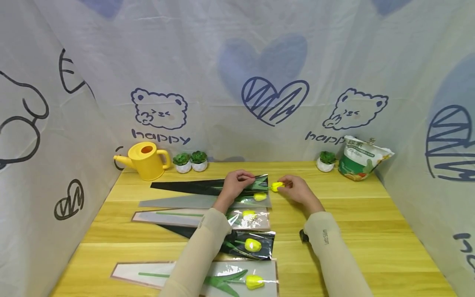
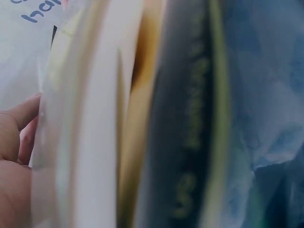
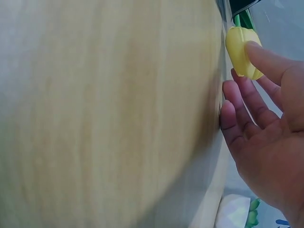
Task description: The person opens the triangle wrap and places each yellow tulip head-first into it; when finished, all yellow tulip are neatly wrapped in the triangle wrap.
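Note:
In the head view a yellow artificial tulip (image 1: 277,187) sticks out past the wide end of the farthest black flower sleeve (image 1: 185,186). My right hand (image 1: 298,190) pinches its bloom; the right wrist view shows the thumb lying on the tulip (image 3: 236,45) with the other fingers behind and below. My left hand (image 1: 236,184) grips that black sleeve near its wide end, fingertips at the film. Green leaves lie inside the sleeve. Blurred film and sleeve edges fill most of the left wrist view, partly covering the left hand (image 2: 14,147).
Nearer lie a grey sleeve (image 1: 167,201), a pink-edged sleeve (image 1: 256,225), another black sleeve (image 1: 265,243) and a white sleeve (image 1: 126,272), each with a yellow tulip. Behind stand a yellow watering can (image 1: 146,165), small potted succulents (image 1: 199,164) and a green-white bag (image 1: 358,163).

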`<state>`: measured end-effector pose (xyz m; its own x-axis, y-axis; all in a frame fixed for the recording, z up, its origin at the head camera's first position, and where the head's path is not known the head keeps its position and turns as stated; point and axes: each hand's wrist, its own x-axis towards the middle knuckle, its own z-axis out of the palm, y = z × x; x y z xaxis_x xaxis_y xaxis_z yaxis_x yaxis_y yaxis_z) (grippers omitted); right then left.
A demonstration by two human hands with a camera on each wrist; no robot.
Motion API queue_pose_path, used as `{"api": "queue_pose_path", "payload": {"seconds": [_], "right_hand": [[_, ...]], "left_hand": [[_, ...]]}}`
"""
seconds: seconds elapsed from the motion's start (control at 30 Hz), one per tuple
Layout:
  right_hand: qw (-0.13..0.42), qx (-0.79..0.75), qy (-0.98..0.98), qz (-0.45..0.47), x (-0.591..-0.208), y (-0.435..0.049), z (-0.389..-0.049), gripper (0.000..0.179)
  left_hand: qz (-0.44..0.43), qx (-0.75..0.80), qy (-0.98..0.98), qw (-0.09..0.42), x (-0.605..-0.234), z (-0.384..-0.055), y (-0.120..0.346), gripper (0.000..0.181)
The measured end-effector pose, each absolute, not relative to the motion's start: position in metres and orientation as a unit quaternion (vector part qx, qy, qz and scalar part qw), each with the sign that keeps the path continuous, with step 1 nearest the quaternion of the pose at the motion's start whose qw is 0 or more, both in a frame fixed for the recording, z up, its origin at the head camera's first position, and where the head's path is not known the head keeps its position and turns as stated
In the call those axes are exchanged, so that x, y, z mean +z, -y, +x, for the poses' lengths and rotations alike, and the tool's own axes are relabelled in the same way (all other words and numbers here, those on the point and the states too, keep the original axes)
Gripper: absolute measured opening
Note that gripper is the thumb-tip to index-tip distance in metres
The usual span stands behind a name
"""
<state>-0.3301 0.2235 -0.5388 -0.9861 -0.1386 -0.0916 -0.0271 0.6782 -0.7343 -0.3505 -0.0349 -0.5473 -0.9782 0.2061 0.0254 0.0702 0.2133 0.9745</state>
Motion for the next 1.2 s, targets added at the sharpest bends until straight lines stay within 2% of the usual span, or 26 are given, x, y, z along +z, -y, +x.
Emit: {"api": "queue_pose_path", "payload": {"seconds": [0.2,0.5,1.2], "right_hand": [[0.077,-0.413,-0.907,-0.039,-0.538,-0.225,-0.331,0.030],[0.080,-0.520,-0.850,-0.026,-0.528,-0.226,-0.331,0.035],[0.058,-0.542,-0.838,-0.024,-0.524,-0.212,-0.330,0.030]], "left_hand": [[0.086,0.626,-0.773,0.055,-0.543,-0.350,0.037,0.017],[0.103,0.623,-0.774,0.049,-0.540,-0.353,0.038,0.016],[0.131,0.595,-0.792,0.028,-0.533,-0.350,0.028,0.012]]}}
